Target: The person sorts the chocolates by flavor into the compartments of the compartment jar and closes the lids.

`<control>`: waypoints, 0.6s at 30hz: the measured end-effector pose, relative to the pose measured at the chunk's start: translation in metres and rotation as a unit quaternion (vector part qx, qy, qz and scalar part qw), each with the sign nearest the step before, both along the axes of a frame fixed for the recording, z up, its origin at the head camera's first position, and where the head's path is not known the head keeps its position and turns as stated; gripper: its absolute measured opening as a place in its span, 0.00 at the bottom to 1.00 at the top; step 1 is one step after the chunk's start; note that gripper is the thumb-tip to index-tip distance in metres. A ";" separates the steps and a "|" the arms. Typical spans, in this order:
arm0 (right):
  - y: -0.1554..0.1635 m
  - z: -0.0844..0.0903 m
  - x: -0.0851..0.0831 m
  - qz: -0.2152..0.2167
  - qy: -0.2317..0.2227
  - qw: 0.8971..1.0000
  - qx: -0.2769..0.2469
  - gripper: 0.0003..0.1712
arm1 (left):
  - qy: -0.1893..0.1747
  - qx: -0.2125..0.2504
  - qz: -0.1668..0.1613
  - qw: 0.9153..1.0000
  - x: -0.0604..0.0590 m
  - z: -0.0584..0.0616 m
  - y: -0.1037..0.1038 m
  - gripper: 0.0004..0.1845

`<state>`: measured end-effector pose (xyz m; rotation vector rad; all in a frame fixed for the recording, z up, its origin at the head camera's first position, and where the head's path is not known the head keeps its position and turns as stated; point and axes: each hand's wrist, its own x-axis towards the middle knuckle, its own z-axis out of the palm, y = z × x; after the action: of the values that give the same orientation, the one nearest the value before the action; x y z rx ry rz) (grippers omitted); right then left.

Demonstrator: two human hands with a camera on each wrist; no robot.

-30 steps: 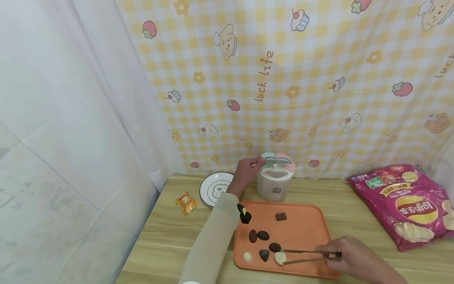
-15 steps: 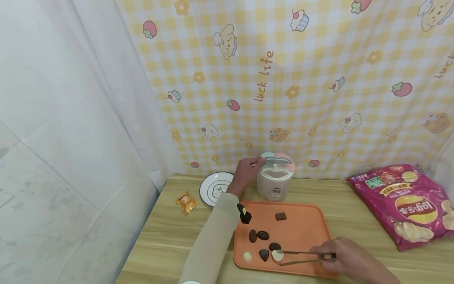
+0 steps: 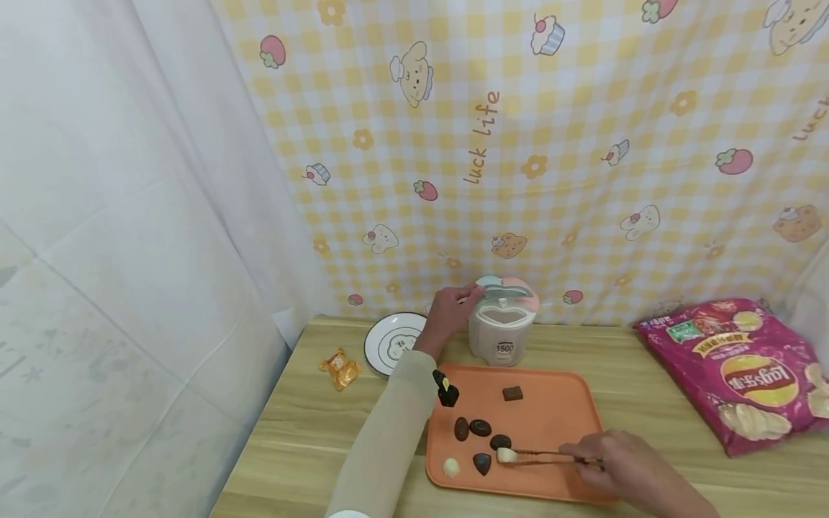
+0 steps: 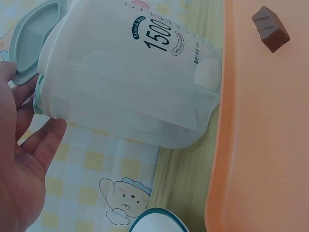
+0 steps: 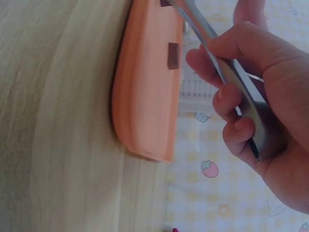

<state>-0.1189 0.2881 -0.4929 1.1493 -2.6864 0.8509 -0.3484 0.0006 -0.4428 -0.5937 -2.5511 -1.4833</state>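
Observation:
My left hand (image 3: pixel 450 313) holds the raised flap lid (image 4: pixel 36 41) of a clear storage container (image 3: pixel 501 338), marked 1500. In the left wrist view the thumb lies on the flap and the fingers reach beneath it. My right hand (image 3: pixel 612 464) grips metal tongs (image 3: pixel 540 458), their arms squeezed near together. Between the tong tips is a white chocolate (image 3: pixel 506 455), over the orange tray (image 3: pixel 557 410). Close by lie a dark oval chocolate (image 3: pixel 501 442) and a dark pointed chocolate (image 3: pixel 482 463). The tong tips are outside the right wrist view.
Elsewhere on the tray are a brown block chocolate (image 3: pixel 512 393), two more dark ovals (image 3: pixel 480 428) and a round white chocolate (image 3: pixel 451 467). A plate (image 3: pixel 388 344) and an orange-wrapped snack (image 3: pixel 340 369) lie left; a chip bag (image 3: pixel 738 374) lies right. A checked curtain (image 3: pixel 550 144) hangs behind.
My right hand has moved slightly left and the tong arms have come together on the white chocolate, which now sits a little further up in the view. My left hand keeps its place at the lid.

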 end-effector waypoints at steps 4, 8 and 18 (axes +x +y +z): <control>0.000 -0.003 -0.001 0.009 0.019 1.000 0.005 0.14 | 0.000 -0.001 0.000 1.000 -0.001 -0.001 0.001 0.26; 0.001 -0.003 -0.002 0.016 -0.009 1.000 -0.001 0.14 | 0.000 0.000 0.002 1.000 -0.002 -0.001 0.001 0.27; 0.004 -0.001 -0.001 0.027 -0.006 0.999 -0.031 0.13 | -0.001 -0.007 0.008 1.000 -0.001 -0.001 0.000 0.27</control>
<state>-0.1202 0.2918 -0.4940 1.2109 -2.6295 0.9452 -0.3499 0.0007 -0.4433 -0.5713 -2.5636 -1.4633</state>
